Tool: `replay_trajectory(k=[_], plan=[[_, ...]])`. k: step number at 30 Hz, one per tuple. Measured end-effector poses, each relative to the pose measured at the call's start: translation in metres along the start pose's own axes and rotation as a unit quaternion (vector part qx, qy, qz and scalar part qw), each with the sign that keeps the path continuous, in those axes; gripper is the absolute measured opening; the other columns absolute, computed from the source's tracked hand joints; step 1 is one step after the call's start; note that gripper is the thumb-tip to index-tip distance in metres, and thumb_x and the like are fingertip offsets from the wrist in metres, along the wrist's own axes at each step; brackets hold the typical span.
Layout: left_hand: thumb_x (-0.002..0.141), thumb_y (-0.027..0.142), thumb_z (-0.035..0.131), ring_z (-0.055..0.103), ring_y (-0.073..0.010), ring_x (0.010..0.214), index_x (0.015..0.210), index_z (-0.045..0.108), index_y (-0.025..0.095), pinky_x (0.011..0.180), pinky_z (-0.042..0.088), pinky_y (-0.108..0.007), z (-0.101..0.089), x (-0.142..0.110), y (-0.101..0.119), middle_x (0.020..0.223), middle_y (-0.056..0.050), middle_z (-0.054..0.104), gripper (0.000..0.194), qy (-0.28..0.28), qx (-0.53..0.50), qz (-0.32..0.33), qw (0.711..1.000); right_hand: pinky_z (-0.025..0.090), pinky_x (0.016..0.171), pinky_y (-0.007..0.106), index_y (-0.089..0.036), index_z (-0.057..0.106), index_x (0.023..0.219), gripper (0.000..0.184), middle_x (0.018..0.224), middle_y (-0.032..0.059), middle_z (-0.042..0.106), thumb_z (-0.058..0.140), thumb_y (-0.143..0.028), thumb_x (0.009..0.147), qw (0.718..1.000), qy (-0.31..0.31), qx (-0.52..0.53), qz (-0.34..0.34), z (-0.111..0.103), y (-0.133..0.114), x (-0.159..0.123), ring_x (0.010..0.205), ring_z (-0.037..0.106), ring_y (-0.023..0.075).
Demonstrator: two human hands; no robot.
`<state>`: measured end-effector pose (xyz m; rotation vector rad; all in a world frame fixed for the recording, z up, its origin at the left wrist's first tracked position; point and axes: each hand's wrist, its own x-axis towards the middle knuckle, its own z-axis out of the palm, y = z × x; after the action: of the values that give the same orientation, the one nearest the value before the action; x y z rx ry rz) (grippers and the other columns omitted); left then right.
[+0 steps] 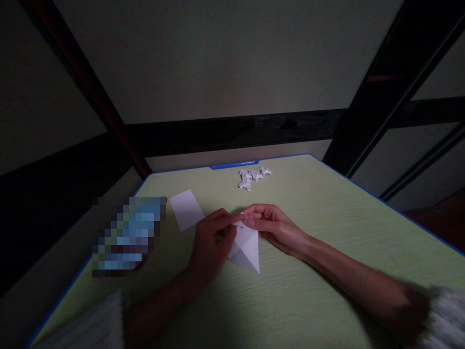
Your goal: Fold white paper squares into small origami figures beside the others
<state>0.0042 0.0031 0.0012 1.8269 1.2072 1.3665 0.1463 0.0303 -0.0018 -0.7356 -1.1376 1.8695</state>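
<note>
Both hands grip one partly folded sheet of white paper (247,249), its creased, pointed end hanging toward me above the table. My left hand (213,242) pinches its left side, with thumb and index finger at the upper folds. From the right, my right hand (278,227) closes thumb and fingers on the top corner. The fingertips of the two hands meet there and hide part of the small folds. A flat white sheet (187,209) lies just beyond my left hand. Farther back sit several small folded paper figures (245,182) in a cluster.
The light green table (327,276) has a blue edge and a blue handle-like piece (234,165) at its far side. A blurred-out, pixelated object (129,235) with a reddish edge lies at the left. Pale panels with dark frames (232,131) stand behind the table.
</note>
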Motion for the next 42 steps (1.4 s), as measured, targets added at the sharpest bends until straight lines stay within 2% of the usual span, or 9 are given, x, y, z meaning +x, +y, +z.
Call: replay_trajectory(k=[3,6,10,13,16,22,26,33,42], plan=[[0.065,0.010,0.050,0.046,-0.0071,0.052,0.078,0.067,0.017,0.042,0.032,-0.015,0.000,0.000,-0.001,0.062,0.001,0.050,0.023,-0.005,-0.056,-0.052,0.997,0.032,0.052,0.021,-0.011,0.060,0.071,0.023,0.058,-0.0011,0.058,0.071,-0.019,0.053,1.000,0.003,-0.004,0.000,0.000,0.000,0.000,0.052,0.049,0.0065],[0.062,0.013,0.053,0.048,-0.0085,0.054,0.088,0.062,0.016,0.043,0.034,-0.016,-0.001,0.000,-0.005,0.064,0.002,0.054,0.028,-0.016,-0.155,-0.120,0.980,0.032,0.052,0.021,-0.011,0.059,0.068,0.022,0.055,-0.0020,0.057,0.071,-0.020,0.053,1.000,0.011,-0.010,-0.010,0.000,0.001,0.000,0.051,0.049,0.0060],[0.062,0.023,0.054,0.047,-0.0088,0.052,0.086,0.057,0.015,0.043,0.032,-0.017,-0.001,0.001,-0.010,0.064,0.002,0.056,0.025,-0.063,-0.249,-0.134,0.957,0.030,0.051,0.020,-0.011,0.057,0.066,0.022,0.055,-0.0028,0.056,0.072,-0.021,0.052,0.999,0.026,-0.017,-0.028,0.000,0.003,0.001,0.050,0.048,0.0052],[0.064,0.027,0.056,0.042,-0.0064,0.045,0.068,0.052,0.015,0.040,0.029,-0.016,0.002,0.003,-0.009,0.054,0.005,0.053,0.013,-0.028,-0.206,-0.173,0.963,0.028,0.050,0.020,-0.011,0.056,0.064,0.022,0.055,-0.0028,0.055,0.071,-0.021,0.053,0.999,0.022,-0.029,-0.038,-0.001,0.005,0.002,0.050,0.046,0.0049],[0.063,0.028,0.058,0.040,-0.0054,0.042,0.060,0.048,0.015,0.039,0.028,-0.015,0.005,0.004,-0.005,0.049,0.006,0.049,0.016,-0.019,-0.157,-0.191,0.969,0.027,0.049,0.020,-0.012,0.054,0.063,0.021,0.055,-0.0028,0.054,0.070,-0.022,0.055,0.998,0.016,-0.043,-0.040,-0.001,0.006,0.001,0.050,0.045,0.0052],[0.067,0.029,0.056,0.043,-0.0065,0.044,0.066,0.057,0.014,0.039,0.029,-0.016,0.004,0.002,-0.005,0.052,0.005,0.054,0.015,-0.017,-0.101,-0.183,0.978,0.024,0.046,0.021,-0.013,0.050,0.062,0.025,0.053,-0.0041,0.048,0.069,-0.028,0.057,0.996,0.013,-0.079,-0.050,0.000,0.004,0.000,0.047,0.039,0.0049],[0.069,0.029,0.054,0.045,-0.0084,0.048,0.070,0.063,0.013,0.042,0.032,-0.018,0.003,0.002,-0.005,0.054,0.002,0.057,0.018,-0.020,-0.057,-0.169,0.984,0.022,0.044,0.021,-0.014,0.047,0.062,0.029,0.051,-0.0051,0.043,0.063,-0.037,0.063,0.990,0.006,-0.131,-0.060,0.002,0.004,-0.001,0.045,0.034,0.0045],[0.071,0.029,0.050,0.043,-0.0090,0.050,0.066,0.066,0.014,0.044,0.032,-0.018,0.002,0.000,-0.004,0.053,0.002,0.057,0.022,-0.049,0.011,-0.127,0.991,0.022,0.042,0.020,-0.016,0.041,0.058,0.034,0.048,-0.0061,0.038,0.052,-0.044,0.072,0.976,-0.012,-0.202,-0.079,0.002,0.002,-0.004,0.044,0.032,0.0050],[0.071,0.029,0.050,0.038,-0.0078,0.046,0.057,0.062,0.014,0.041,0.028,-0.018,0.002,0.001,-0.002,0.048,0.003,0.051,0.025,-0.088,-0.016,-0.129,0.988,0.019,0.041,0.021,-0.016,0.042,0.055,0.034,0.045,-0.0066,0.035,0.050,-0.043,0.073,0.970,-0.042,-0.227,-0.081,-0.002,-0.003,-0.009,0.041,0.029,0.0052]])
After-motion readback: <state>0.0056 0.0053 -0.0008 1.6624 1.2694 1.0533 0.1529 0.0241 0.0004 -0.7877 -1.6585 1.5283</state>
